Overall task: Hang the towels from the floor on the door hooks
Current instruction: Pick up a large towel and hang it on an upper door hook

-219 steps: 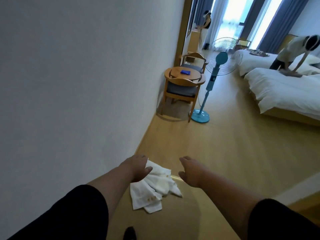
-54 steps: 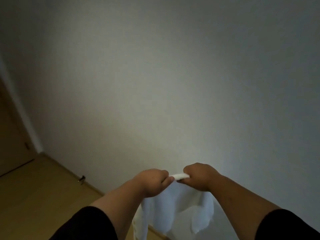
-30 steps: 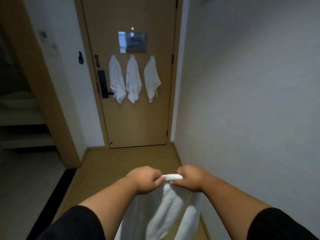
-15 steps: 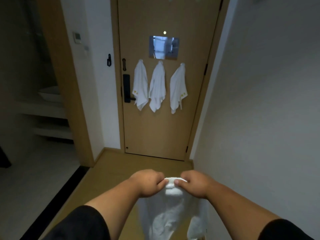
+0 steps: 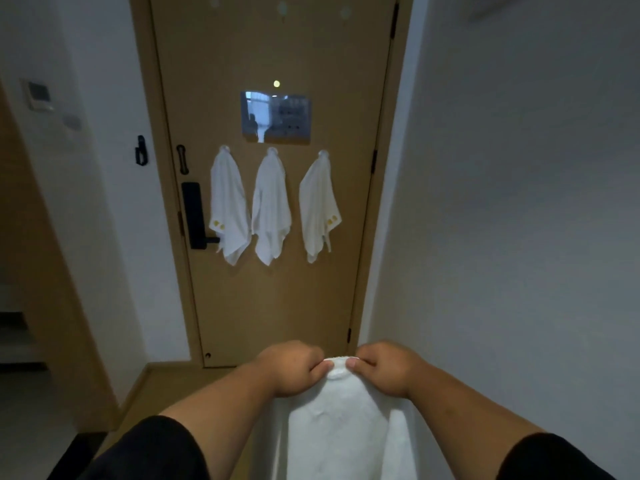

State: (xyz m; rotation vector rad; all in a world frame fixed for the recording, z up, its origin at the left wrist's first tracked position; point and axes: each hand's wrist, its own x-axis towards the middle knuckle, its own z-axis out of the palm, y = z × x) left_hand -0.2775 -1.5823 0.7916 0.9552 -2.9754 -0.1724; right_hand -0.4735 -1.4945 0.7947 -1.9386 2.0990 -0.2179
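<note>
A white towel (image 5: 343,431) hangs down in front of me, pinched at its top edge by my left hand (image 5: 291,368) and my right hand (image 5: 384,367), close together. Straight ahead stands a wooden door (image 5: 277,299). Three white towels hang on its hooks: a left towel (image 5: 228,206), a middle towel (image 5: 272,209) and a right towel (image 5: 318,206). Higher up, near the door's top edge, small pale round hooks (image 5: 282,8) show with nothing on them.
A black lock handle (image 5: 194,216) sits at the door's left side, and a reflective plate (image 5: 276,116) above the towels. White walls close the corridor on the right (image 5: 519,202) and left. A doorway opens at the far left (image 5: 20,306).
The door has drawn nearer and fills more of the view. My two hands have kept their pinch on the towel's top edge and moved closer together.
</note>
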